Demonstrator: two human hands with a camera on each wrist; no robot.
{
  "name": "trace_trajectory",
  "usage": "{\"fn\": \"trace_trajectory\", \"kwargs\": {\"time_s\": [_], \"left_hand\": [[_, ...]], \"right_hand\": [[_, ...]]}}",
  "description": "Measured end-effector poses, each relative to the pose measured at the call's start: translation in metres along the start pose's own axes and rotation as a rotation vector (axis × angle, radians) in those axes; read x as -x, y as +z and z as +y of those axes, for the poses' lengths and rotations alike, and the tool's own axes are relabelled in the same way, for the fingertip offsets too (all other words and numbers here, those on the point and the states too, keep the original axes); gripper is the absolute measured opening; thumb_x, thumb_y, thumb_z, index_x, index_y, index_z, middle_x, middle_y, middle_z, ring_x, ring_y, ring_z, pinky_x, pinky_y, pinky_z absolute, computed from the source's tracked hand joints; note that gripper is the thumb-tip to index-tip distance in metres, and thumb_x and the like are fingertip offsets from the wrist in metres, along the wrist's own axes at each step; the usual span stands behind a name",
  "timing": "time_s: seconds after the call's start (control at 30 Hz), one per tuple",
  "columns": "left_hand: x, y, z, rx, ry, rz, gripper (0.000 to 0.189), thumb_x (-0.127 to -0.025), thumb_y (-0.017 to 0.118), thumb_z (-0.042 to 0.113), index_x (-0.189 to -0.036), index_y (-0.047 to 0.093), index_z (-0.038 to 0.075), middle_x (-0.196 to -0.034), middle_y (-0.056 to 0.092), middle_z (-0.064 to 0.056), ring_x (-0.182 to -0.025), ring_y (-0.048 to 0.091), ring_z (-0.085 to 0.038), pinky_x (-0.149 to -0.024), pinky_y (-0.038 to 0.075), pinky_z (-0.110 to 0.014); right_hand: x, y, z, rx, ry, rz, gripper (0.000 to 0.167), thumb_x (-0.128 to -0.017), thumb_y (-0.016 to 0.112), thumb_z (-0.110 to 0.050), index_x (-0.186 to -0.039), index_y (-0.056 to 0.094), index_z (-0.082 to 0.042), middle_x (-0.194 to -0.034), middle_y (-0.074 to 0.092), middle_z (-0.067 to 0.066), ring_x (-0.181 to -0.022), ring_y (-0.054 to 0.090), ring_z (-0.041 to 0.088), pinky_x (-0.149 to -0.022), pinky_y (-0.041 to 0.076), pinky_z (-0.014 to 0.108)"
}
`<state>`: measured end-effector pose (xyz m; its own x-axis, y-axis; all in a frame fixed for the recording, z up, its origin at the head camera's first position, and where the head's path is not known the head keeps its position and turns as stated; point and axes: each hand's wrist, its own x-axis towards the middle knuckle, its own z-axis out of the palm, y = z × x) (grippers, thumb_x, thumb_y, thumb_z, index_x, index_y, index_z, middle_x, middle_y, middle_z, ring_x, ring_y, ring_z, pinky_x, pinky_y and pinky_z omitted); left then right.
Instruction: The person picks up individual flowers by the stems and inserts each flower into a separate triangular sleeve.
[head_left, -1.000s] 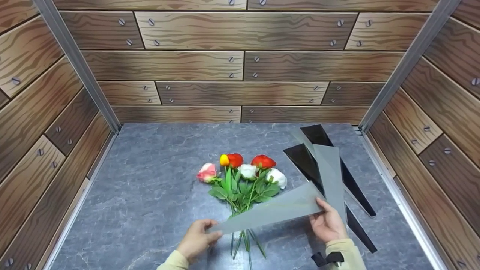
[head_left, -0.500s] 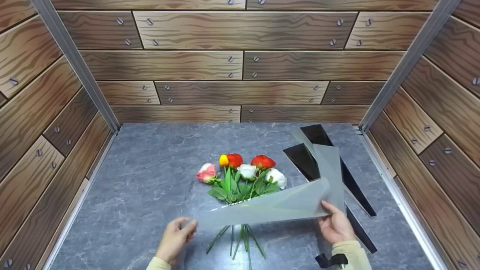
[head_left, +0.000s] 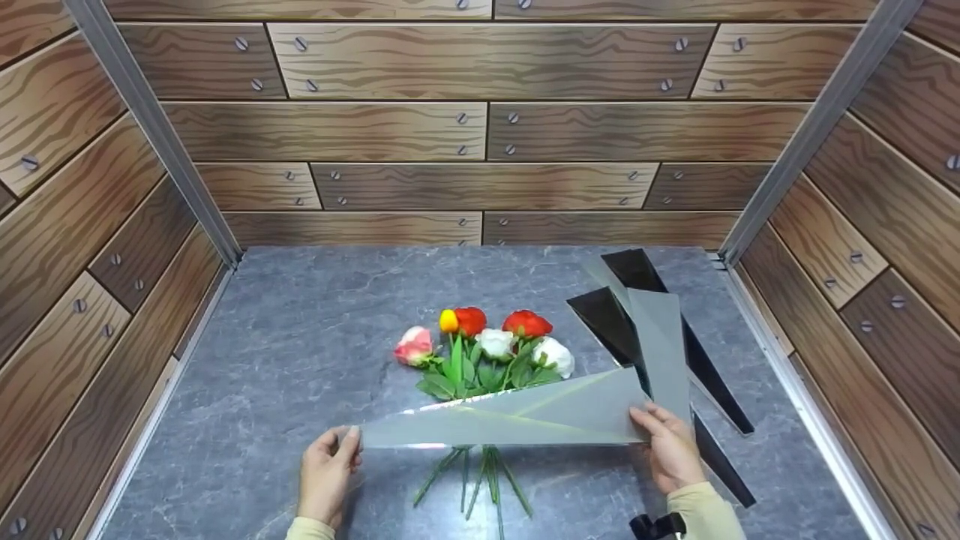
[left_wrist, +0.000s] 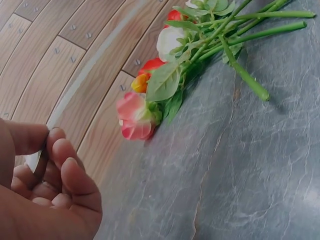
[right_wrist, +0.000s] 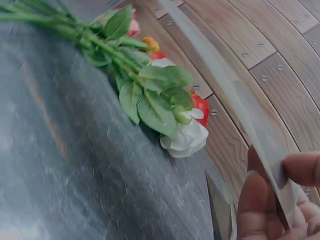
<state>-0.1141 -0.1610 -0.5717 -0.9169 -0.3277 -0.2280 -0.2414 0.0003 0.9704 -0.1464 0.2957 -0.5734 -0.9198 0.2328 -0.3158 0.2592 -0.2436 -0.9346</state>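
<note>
A folded, translucent grey wrapping sheet (head_left: 495,420), wide at the right and narrow at the left, stretches level above the table between both hands. My left hand (head_left: 325,472) pinches its narrow end between thumb and fingers. At the wide end, my right hand (head_left: 671,454) grips the edge, thumb on one face and fingers on the other, as the right wrist view shows. Behind the sheet lie several flowers: a pink rose (head_left: 414,347), a yellow tulip (head_left: 448,321), red blooms (head_left: 527,323) and white blooms (head_left: 553,355). The sheet covers their middle; green stems (head_left: 493,480) show below it.
More folded wrapping sheets lie overlapping on the right, one grey (head_left: 661,330) on top and several with black (head_left: 712,369) faces. The grey marbled tabletop (head_left: 300,322) is bordered by wood-patterned walls (head_left: 487,131) at the back and sides.
My left hand has moved left along with the sheet's narrow end. The sheet has swung from slanting to nearly level, and my right hand has shifted slightly right and down.
</note>
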Motion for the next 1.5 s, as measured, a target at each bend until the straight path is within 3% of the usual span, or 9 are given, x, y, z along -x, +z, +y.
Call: {"fn": "trace_trajectory", "kwargs": {"time_s": [0.23,0.63,0.83,1.07,1.17,1.27,1.37,1.43,1.5], "left_hand": [[-0.002,-0.002,-0.001,-0.037,0.017,0.052,0.020,-0.098,0.056,0.017,-0.100,0.062,-0.003,-0.080,0.058,-0.010,-0.071,0.057,-0.021,-0.062,0.049,-0.027],[-0.001,-0.006,-0.003,-0.041,0.058,0.011,0.028,-0.099,0.055,0.026,-0.091,0.058,-0.001,-0.078,0.056,-0.011,-0.067,0.052,-0.015,-0.061,0.045,-0.025],[0.001,-0.006,-0.006,-0.053,0.026,-0.010,0.035,-0.099,0.054,0.033,-0.090,0.057,-0.001,-0.078,0.056,-0.009,-0.068,0.052,-0.016,-0.062,0.046,-0.028],[0.002,-0.008,-0.016,-0.037,-0.009,-0.003,0.037,-0.099,0.053,0.032,-0.092,0.057,-0.004,-0.078,0.057,-0.008,-0.068,0.054,-0.016,-0.061,0.047,-0.027],[0.003,-0.010,-0.017,-0.127,0.006,0.036,0.028,-0.099,0.055,0.024,-0.098,0.059,-0.004,-0.084,0.061,-0.012,-0.073,0.057,-0.019,-0.064,0.048,-0.029],[0.006,-0.007,-0.017,-0.341,0.171,0.146,0.022,-0.094,0.062,0.017,-0.105,0.061,-0.002,-0.095,0.064,-0.015,-0.084,0.061,-0.026,-0.075,0.049,-0.036],[0.010,0.006,-0.016,-0.517,0.479,0.240,0.027,-0.086,0.069,0.010,-0.109,0.061,-0.001,-0.104,0.063,-0.016,-0.097,0.059,-0.032,-0.086,0.045,-0.045],[0.013,0.022,-0.013,-0.560,0.667,0.200,0.032,-0.082,0.073,0.009,-0.110,0.061,0.000,-0.108,0.062,-0.015,-0.103,0.058,-0.032,-0.090,0.044,-0.047],[0.018,0.040,-0.008,-0.569,0.784,0.075,0.038,-0.081,0.075,0.014,-0.115,0.060,0.003,-0.113,0.062,-0.012,-0.107,0.057,-0.029,-0.093,0.044,-0.047]], "right_hand": [[0.001,0.000,0.001,0.070,-0.010,-0.013,0.008,-0.093,0.064,-0.018,-0.086,0.066,-0.015,-0.088,0.060,-0.004,-0.078,0.056,0.013,-0.067,0.043,0.028],[0.002,-0.003,0.003,0.101,-0.029,0.003,0.011,-0.093,0.063,-0.017,-0.086,0.064,-0.010,-0.078,0.058,-0.002,-0.068,0.055,0.011,-0.063,0.046,0.028],[0.002,-0.003,0.000,0.164,-0.066,0.040,0.016,-0.093,0.064,-0.023,-0.084,0.066,-0.011,-0.072,0.057,-0.005,-0.065,0.053,0.008,-0.063,0.046,0.025],[0.006,0.001,0.000,0.307,-0.237,0.155,0.028,-0.091,0.067,-0.026,-0.080,0.066,0.000,-0.066,0.054,-0.004,-0.060,0.049,0.009,-0.057,0.044,0.024],[0.007,0.004,-0.001,0.355,-0.339,0.221,0.029,-0.090,0.069,-0.024,-0.078,0.065,0.003,-0.063,0.055,-0.004,-0.058,0.048,0.009,-0.054,0.042,0.022],[0.010,0.009,-0.004,0.362,-0.461,0.241,0.023,-0.088,0.072,-0.016,-0.077,0.066,0.003,-0.063,0.059,-0.002,-0.057,0.050,0.008,-0.053,0.041,0.020],[0.017,0.019,-0.009,0.349,-0.601,0.205,0.014,-0.084,0.073,-0.005,-0.074,0.067,0.003,-0.062,0.062,0.001,-0.055,0.051,0.006,-0.050,0.041,0.018],[0.026,0.030,-0.016,0.348,-0.686,0.174,0.012,-0.082,0.073,0.003,-0.072,0.066,0.005,-0.060,0.061,0.003,-0.052,0.050,0.005,-0.048,0.040,0.017],[0.036,0.043,-0.022,0.348,-0.741,0.149,0.012,-0.079,0.073,0.008,-0.070,0.065,0.006,-0.059,0.061,0.002,-0.052,0.049,0.003,-0.048,0.040,0.016]]}}
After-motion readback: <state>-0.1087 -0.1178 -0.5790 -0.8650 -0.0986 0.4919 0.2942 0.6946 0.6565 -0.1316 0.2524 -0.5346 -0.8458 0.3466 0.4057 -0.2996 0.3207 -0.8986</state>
